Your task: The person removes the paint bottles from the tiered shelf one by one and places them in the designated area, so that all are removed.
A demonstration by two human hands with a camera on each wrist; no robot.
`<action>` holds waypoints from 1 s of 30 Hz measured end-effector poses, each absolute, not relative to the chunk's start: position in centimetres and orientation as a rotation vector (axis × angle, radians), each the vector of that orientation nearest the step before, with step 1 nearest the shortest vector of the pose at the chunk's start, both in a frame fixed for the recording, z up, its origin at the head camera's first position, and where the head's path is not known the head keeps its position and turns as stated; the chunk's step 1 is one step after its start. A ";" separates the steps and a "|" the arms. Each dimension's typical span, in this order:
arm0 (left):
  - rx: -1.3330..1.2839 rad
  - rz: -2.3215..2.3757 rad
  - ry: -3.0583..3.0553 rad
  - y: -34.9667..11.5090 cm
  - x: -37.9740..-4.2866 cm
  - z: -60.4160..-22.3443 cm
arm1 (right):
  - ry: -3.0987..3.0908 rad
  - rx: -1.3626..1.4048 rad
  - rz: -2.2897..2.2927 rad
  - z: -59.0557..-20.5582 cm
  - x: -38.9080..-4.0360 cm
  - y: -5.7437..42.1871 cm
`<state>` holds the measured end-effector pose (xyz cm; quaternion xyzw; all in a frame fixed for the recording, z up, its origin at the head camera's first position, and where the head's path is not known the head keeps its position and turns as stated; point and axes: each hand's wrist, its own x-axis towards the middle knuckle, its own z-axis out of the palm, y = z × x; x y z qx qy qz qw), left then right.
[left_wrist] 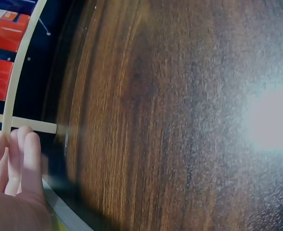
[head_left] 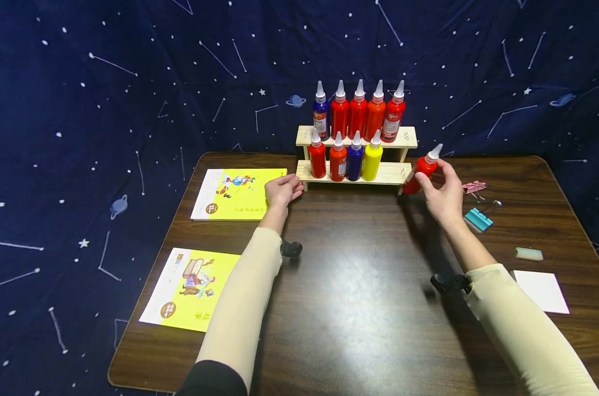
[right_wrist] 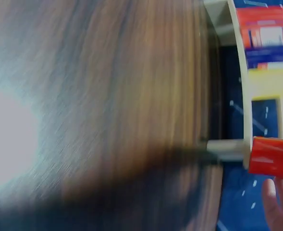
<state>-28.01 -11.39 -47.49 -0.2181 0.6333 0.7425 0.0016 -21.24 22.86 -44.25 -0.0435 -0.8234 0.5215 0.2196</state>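
A red bottle [head_left: 418,175] in the right grip [head_left: 444,195], pinched between thumb and fingers, just at the right end of the lower shelf [head_left: 395,173]; touching the wood or not, impossible to tell. Leaning in its long axis, with white nozzle [head_left: 434,152] up and to the right, with base toward the shelf end. Leftward, across bare board, an upright yellow bottle [head_left: 372,163]. At the opposite end, much farther from the red bottle, the left grip [head_left: 281,191], pinching the shelf's left edge. Below, the brown counter [head_left: 339,247].

Head camera looks forward and down; nearer wrist views share the rack [head_left: 394,173].
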 end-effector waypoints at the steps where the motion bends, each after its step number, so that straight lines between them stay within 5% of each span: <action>1: -0.682 2.329 1.981 -11.5 -28.0 -47.4 | -2.261 -0.152 1.430 -44.4 -21.0 23.4; 30: -0.698 2.284 1.901 -11.4 -27.9 -47.1 | -2.385 -0.318 1.340 -47.8 -19.8 26.1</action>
